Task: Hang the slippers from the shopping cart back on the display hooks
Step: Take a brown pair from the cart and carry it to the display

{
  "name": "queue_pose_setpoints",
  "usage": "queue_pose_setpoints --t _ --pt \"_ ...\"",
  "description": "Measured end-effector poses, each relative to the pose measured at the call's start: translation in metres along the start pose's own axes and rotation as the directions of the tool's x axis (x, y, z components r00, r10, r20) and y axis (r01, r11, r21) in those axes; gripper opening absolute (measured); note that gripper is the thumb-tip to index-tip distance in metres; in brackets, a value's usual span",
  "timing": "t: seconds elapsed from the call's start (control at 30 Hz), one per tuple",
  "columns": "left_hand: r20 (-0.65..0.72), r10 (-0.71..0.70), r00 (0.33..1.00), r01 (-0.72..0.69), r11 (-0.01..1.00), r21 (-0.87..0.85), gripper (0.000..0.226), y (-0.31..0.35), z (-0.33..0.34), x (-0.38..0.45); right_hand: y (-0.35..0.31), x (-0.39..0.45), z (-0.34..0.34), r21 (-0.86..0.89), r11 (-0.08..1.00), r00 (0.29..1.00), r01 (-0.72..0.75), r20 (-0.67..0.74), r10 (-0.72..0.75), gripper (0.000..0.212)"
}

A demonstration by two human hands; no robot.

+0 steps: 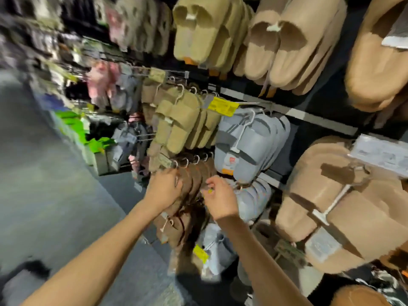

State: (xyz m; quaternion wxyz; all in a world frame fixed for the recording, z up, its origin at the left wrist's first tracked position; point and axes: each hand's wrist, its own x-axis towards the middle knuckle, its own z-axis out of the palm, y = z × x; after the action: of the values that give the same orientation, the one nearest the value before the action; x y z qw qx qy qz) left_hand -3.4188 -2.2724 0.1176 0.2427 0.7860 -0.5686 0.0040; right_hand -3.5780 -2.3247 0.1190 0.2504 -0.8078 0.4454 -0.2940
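At the far left of the frame the grey shop floor (44,184) runs up past blurred racks, with bright green packs (72,127) and pink slippers (99,82) hanging in the upper left. The whole picture is smeared, so small detail is lost.

Just left of centre the left hand (164,191) reaches in from the lower left. Its grip is curled onto the front of a row of dark brown slippers (194,184), close under the metal display hook (176,163) that carries them — whether it pinches a hanger loop or the slipper itself cannot be told. More brown slippers (174,228) hang below the wrist, with a white hanger showing.

Above these, at centre, olive slippers (183,127) hang in a thick bunch beside a yellow price tag (223,106).

Right of centre the right hand (220,199) comes up from the bottom edge, its grip clenched with the fingertips (210,184) pinching something small at the back of the brown row; what it is cannot be made out. Just beside it hang light blue slippers (249,146) on white hangers.

Beige slippers (287,47) fill the upper right — and a larger tan pair (342,206) sits at the right edge.
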Motion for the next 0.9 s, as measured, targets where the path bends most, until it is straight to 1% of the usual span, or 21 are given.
queue_pose_setpoints --t 0.03,0.07,0.13,0.2,0.27,0.33,0.47,0.57,0.67,0.73,0.8,0.9 --pt "-0.002 -0.065 0.998 0.065 0.997 0.029 0.032 -0.022 -0.007 -0.008 -0.011 0.004 0.016 -0.132 0.987 0.992 0.095 0.096 -0.082 0.027" --pt "0.003 -0.137 0.991 0.137 0.988 0.067 0.031 -0.044 -0.013 -0.017 -0.023 0.006 0.032 -0.175 0.968 0.974 0.177 0.173 -0.147 0.031" --pt "0.007 -0.283 0.959 0.280 0.951 0.130 0.032 -0.087 -0.024 -0.041 -0.044 0.009 0.067 -0.125 0.954 0.928 0.271 0.297 -0.225 0.035" --pt "-0.004 -0.408 0.913 0.403 0.901 0.160 0.033 -0.132 -0.030 -0.069 -0.063 0.010 0.107 -0.114 0.939 0.878 0.325 0.405 -0.255 0.036" --pt "0.000 -0.523 0.852 0.516 0.840 0.165 0.033 -0.175 -0.035 -0.098 -0.086 0.011 0.149 -0.132 0.914 0.811 0.384 0.521 -0.265 0.041" --pt "-0.008 -0.619 0.786 0.610 0.773 0.173 0.033 -0.215 -0.045 -0.122 -0.117 0.013 0.189 -0.118 0.889 0.742 0.442 0.605 -0.289 0.044" --pt "-0.102 -0.757 0.646 0.763 0.636 0.116 0.033 -0.291 -0.069 -0.163 -0.182 0.012 0.265 0.028 0.873 0.614 0.486 0.700 -0.364 0.042" --pt "-0.164 -0.830 0.533 0.846 0.524 0.098 0.033 -0.339 -0.082 -0.185 -0.220 0.014 0.311 0.088 0.838 0.531 0.538 0.738 -0.417 0.041" --pt "-0.163 -0.884 0.439 0.899 0.431 0.082 0.035 -0.368 -0.089 -0.208 -0.251 0.016 0.349 0.112 0.788 0.456 0.605 0.763 -0.459 0.041" --pt "-0.167 -0.915 0.366 0.930 0.362 0.059 0.035 -0.384 -0.090 -0.229 -0.277 0.009 0.374 0.148 0.757 0.392 0.636 0.783 -0.483 0.039" --pt "-0.161 -0.950 0.268 0.963 0.268 0.023 0.033 -0.398 -0.091 -0.255 -0.305 -0.006 0.399 0.210 0.727 0.319 0.654 0.795 -0.516 0.040" --pt "-0.154 -0.984 0.085 0.995 0.093 -0.043 0.032 -0.413 -0.094 -0.305 -0.344 -0.044 0.436 0.321 0.682 0.182 0.657 0.811 -0.556 0.041"
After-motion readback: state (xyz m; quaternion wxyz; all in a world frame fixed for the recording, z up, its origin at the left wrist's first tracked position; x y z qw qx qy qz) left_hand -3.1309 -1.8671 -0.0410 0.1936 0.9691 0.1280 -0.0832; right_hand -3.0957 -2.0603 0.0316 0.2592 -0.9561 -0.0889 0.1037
